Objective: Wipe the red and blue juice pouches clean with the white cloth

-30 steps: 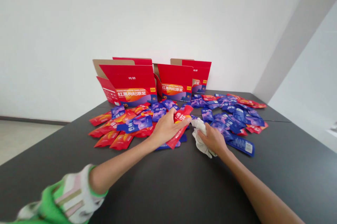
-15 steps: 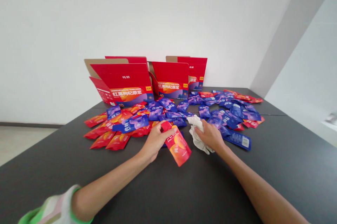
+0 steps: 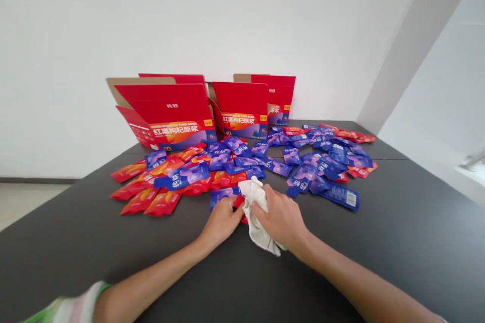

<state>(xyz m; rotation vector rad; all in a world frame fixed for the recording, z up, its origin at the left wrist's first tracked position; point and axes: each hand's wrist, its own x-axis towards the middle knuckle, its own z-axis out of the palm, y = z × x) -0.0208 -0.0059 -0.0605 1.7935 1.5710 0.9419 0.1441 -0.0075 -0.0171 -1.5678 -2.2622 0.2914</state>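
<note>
My left hand is closed on a red pouch, just in front of the piles. Most of that pouch is hidden behind a white cloth, which my right hand grips and presses against it. The cloth's lower end hangs loose beneath my right fingers. Right behind my left hand lies a blue pouch. Several red pouches are spread to the left of it, some with blue pouches on top.
Open red cartons stand along the back near the white wall, flaps raised. A second heap of blue pouches and red pouches covers the right rear. Everything rests on a dark table.
My right hand has brought the cloth leftward onto the red pouch, which it now mostly covers. My left hand still holds the pouch. The view has shifted slightly.
</note>
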